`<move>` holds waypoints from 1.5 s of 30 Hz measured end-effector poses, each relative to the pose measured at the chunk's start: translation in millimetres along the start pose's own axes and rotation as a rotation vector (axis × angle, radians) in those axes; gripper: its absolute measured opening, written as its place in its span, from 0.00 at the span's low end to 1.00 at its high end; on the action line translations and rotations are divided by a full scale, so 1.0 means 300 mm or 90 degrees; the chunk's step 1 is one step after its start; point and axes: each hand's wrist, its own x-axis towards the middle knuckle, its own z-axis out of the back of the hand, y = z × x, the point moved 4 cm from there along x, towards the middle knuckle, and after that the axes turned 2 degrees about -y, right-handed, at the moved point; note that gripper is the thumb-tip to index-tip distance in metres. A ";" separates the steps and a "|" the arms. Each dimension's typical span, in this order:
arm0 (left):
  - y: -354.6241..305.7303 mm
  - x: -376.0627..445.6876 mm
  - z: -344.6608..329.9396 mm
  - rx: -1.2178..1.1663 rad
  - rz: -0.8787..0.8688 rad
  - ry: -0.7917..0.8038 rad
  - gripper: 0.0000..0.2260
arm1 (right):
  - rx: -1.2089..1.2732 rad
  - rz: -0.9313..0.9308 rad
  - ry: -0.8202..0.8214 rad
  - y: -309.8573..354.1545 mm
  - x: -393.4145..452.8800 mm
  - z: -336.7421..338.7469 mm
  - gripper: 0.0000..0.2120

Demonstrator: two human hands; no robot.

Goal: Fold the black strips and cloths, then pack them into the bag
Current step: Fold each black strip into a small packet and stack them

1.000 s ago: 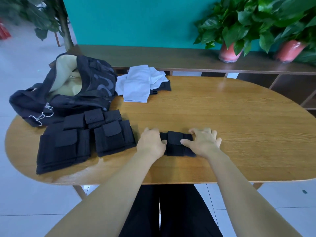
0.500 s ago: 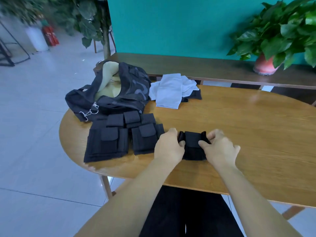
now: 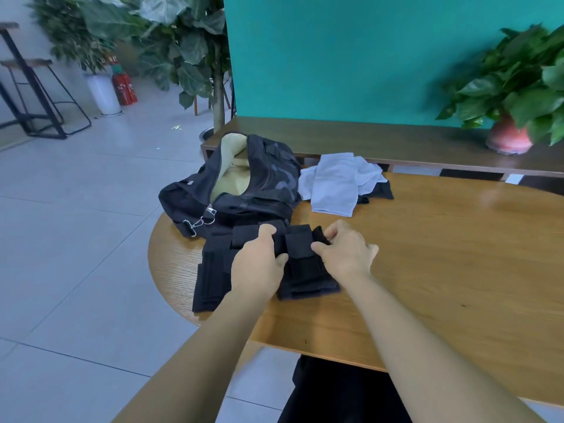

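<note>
A folded black strip bundle (image 3: 300, 248) hangs just above the other black strips, gripped between my left hand (image 3: 259, 261) and my right hand (image 3: 348, 253). Beneath it lie more folded black strips (image 3: 213, 276) with pocket flaps, at the table's left end. Behind them the black bag (image 3: 244, 187) sits unzipped, its pale lining showing. Light blue-white cloths (image 3: 335, 181) are piled to the right of the bag, with a black cloth (image 3: 380, 190) partly hidden under them.
The oval wooden table (image 3: 442, 254) ends close to the left of the strips. Behind it runs a dark wooden bench (image 3: 381, 138) with a potted plant (image 3: 512, 96) against a teal wall. Stools and plants stand on the tiled floor at left.
Both hands have lifted the folded strip bundle off the table in front of me and carried it left, over the other folded strips near the bag. My view has turned left too.
</note>
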 end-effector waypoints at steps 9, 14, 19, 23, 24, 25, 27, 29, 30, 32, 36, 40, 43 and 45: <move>0.001 0.013 -0.041 0.138 -0.044 0.032 0.14 | -0.051 -0.024 0.014 -0.040 0.008 -0.048 0.17; -0.014 -0.014 -0.028 0.160 -0.176 -0.122 0.14 | -0.129 0.113 -0.101 -0.028 -0.032 -0.008 0.18; -0.009 -0.097 -0.118 0.224 -0.278 -0.068 0.28 | -0.210 0.444 -0.154 -0.029 -0.146 -0.055 0.20; 0.008 -0.106 -0.154 0.242 -0.252 -0.004 0.31 | -0.260 0.451 -0.090 -0.061 -0.166 -0.100 0.26; 0.006 -0.107 -0.149 0.234 -0.248 0.006 0.30 | -0.259 0.448 -0.083 -0.063 -0.166 -0.102 0.26; 0.000 -0.109 -0.144 0.234 -0.248 0.019 0.30 | -0.256 0.445 -0.078 -0.062 -0.167 -0.101 0.26; -0.012 -0.111 -0.140 0.260 -0.258 0.037 0.29 | -0.257 0.437 -0.071 -0.058 -0.166 -0.102 0.26; -0.019 -0.112 -0.128 0.269 -0.264 0.015 0.29 | -0.257 0.431 -0.067 -0.054 -0.169 -0.096 0.26; -0.023 -0.113 -0.124 0.268 -0.269 0.007 0.29 | -0.249 0.430 -0.069 -0.054 -0.171 -0.089 0.26; -0.028 -0.118 -0.115 0.252 -0.276 -0.017 0.29 | -0.218 0.430 -0.077 -0.057 -0.177 -0.067 0.26; -0.066 -0.122 -0.099 0.197 -0.305 -0.067 0.29 | -0.133 0.385 -0.106 -0.083 -0.173 -0.013 0.23; -0.151 -0.120 -0.103 0.182 -0.347 -0.048 0.29 | -0.115 0.301 -0.104 -0.139 -0.143 0.053 0.23; -0.216 -0.095 -0.130 0.176 -0.351 -0.047 0.26 | -0.131 0.262 -0.112 -0.183 -0.105 0.115 0.22; -0.264 -0.076 -0.150 0.150 -0.349 -0.028 0.24 | -0.141 0.238 -0.115 -0.211 -0.070 0.149 0.22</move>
